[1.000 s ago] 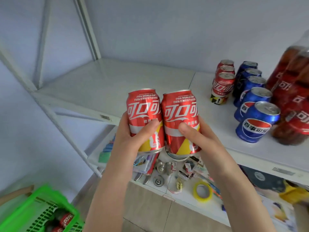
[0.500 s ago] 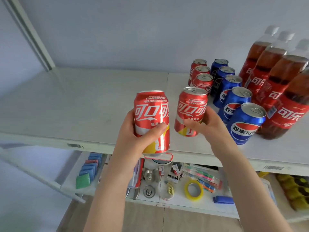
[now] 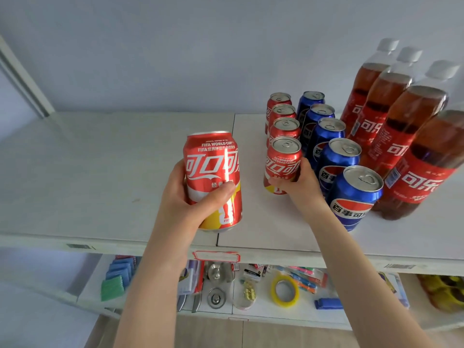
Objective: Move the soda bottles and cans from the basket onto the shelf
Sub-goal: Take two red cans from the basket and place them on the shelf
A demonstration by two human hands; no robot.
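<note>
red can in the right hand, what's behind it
Three more red cans stand in a row behind it, running back toward the wall. Each hides most of the next one's body, so mainly tops show.

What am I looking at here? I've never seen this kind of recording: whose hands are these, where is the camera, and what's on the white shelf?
There is no machine: a person works with bare hands, and the single camera sits on their head, looking forward and down. The left hand grips a red cola can above the white shelf. The right hand holds a second red can at the front of a row of three red cans; whether it has touched down is unclear. Beside them stand five blue cans and four cola bottles.
</note>
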